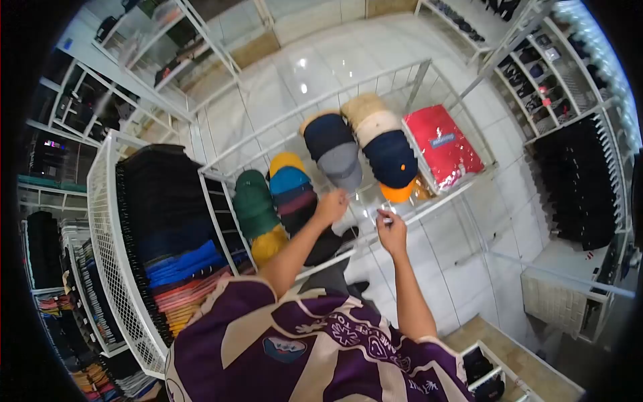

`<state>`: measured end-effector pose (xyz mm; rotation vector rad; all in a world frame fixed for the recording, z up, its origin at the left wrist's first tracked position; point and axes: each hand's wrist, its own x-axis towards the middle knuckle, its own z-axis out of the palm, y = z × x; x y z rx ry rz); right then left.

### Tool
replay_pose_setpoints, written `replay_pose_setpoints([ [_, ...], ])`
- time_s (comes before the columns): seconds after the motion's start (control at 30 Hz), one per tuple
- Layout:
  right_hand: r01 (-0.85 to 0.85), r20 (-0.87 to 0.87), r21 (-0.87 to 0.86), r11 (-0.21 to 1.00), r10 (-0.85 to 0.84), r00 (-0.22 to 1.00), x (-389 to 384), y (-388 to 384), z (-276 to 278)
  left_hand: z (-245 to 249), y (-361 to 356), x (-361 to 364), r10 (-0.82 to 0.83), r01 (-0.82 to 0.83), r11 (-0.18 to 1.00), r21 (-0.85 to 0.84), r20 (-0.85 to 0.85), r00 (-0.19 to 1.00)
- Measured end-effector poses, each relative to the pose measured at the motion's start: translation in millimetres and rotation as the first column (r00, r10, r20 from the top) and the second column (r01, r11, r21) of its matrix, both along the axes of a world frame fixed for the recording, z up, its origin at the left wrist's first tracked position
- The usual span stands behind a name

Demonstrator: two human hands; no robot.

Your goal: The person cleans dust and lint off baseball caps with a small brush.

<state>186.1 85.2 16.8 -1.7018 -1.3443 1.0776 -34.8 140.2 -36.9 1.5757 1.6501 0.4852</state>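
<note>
My left hand (331,206) is held over the front part of a white wire bin (311,268), fingers pinched together just below a grey cap (340,166). To its right, my right hand (392,233) is also closed, near the bin's front rail and below an orange-brimmed cap (396,192). A tiny pale bit shows at its fingertips, too small to name. Rows of stacked caps lie in the bin: green caps (254,201), a blue cap (289,181), navy caps (390,157) and beige caps (370,114).
A red garment in clear plastic (442,147) lies at the bin's right end. Hanging clothes (164,208) fill a white mesh rack on the left. More dark clothes (576,181) hang at right, beside shelves (542,80) of small goods. White floor tiles (435,258) surround the bin.
</note>
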Motion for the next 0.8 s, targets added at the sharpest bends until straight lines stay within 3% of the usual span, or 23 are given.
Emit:
replay_pose_setpoints([
  [0.03, -0.039, 0.034, 0.007, 0.999, 0.039, 0.999, -1.5, 8.3, -6.2, -12.5, 14.3, -0.3, 0.01, -0.006, 0.998, 0.069, -0.059, 0.998],
  [0.07, -0.041, 0.017, -0.024, 0.999, 0.042, 0.999, -6.1, 14.9, -6.7, -1.2, 32.3, 1.6, 0.0, 0.004, 1.0, 0.03, -0.13, 0.992],
  [0.13, -0.026, 0.009, -0.073, 0.997, 0.026, 1.0, -15.1, 29.2, -8.7, -37.0, 62.7, -6.4, 0.013, 0.004, 0.993, 0.117, -0.14, 0.99],
  [0.23, -0.012, -0.034, -0.126, 0.992, 0.008, 0.999, -18.2, 31.4, -14.1, -45.3, 98.4, -2.5, 0.012, -0.03, 0.997, -0.075, -0.226, 0.974],
  [0.3, 0.037, -0.03, -0.187, 0.982, -0.043, 0.999, -17.8, 26.1, -13.1, -62.9, 106.9, -2.5, 0.052, 0.019, 0.984, 0.175, -0.39, 0.919],
  [0.4, 0.097, -0.042, -0.271, 0.958, -0.112, 0.993, -14.4, 15.4, -15.8, -72.6, 111.2, 1.0, 0.082, 0.016, 0.982, 0.186, -0.51, 0.856],
  [0.53, 0.138, -0.068, -0.316, 0.939, -0.167, 0.984, -9.5, 4.3, -29.4, -80.7, 111.7, -1.9, 0.123, -0.005, 0.973, 0.233, -0.495, 0.86],
  [0.63, 0.151, -0.074, -0.332, 0.931, -0.186, 0.98, -6.3, 1.1, -34.9, -73.1, 108.6, 7.4, -0.006, 0.005, 1.0, -0.009, -0.244, 0.97],
  [0.7, 0.114, -0.131, -0.39, 0.914, -0.178, 0.975, 2.0, -1.0, -47.3, -24.7, 74.8, 37.7, 0.037, -0.03, 0.991, 0.134, -0.053, 0.998],
  [0.73, 0.116, -0.134, -0.376, 0.919, -0.178, 0.975, 2.0, 0.5, -42.8, -3.2, 60.2, 46.9, 0.08, -0.094, 0.992, 0.079, 0.171, 0.982],
  [0.8, 0.446, -0.076, -0.409, 0.797, -0.516, 0.853, 1.5, 1.1, -22.4, 49.2, 30.2, 65.5, 0.198, -0.146, 0.98, -0.136, 0.574, 0.795],
])
